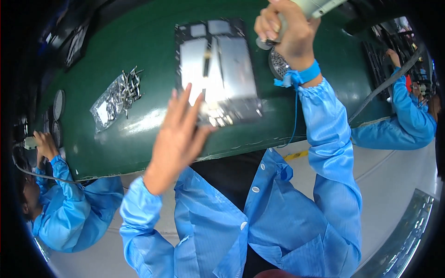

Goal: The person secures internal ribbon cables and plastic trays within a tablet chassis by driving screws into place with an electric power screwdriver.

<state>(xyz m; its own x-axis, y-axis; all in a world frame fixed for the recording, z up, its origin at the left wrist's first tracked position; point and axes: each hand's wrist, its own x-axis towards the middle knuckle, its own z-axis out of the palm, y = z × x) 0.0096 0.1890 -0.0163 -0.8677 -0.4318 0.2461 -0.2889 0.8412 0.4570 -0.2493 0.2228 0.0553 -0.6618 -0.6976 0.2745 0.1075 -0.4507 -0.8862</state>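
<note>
An opened, tablet-like device (237, 65) lies on the green work table, blurred. Two broad silver panels fill most of its black frame, with smaller silver plates at the far end. My left hand (178, 127) is spread at its near left corner, the fingertips over the silver panel; whether they press on it I cannot tell. Raised at the far right, my right hand (292, 32) is wrapped round a pale electric screwdriver (317, 7). The driver's tip points down left, above a round dish of small metal parts (278, 64), partly hidden by that hand.
A clear plastic bag (109, 104) with several small metal pieces spilling out lies left of the device. A blue wrist strap's cord (295, 116) hangs over the table's near edge. Co-workers in blue sit at left (69, 208) and right (408, 120). A grey cable (389, 83) crosses at right.
</note>
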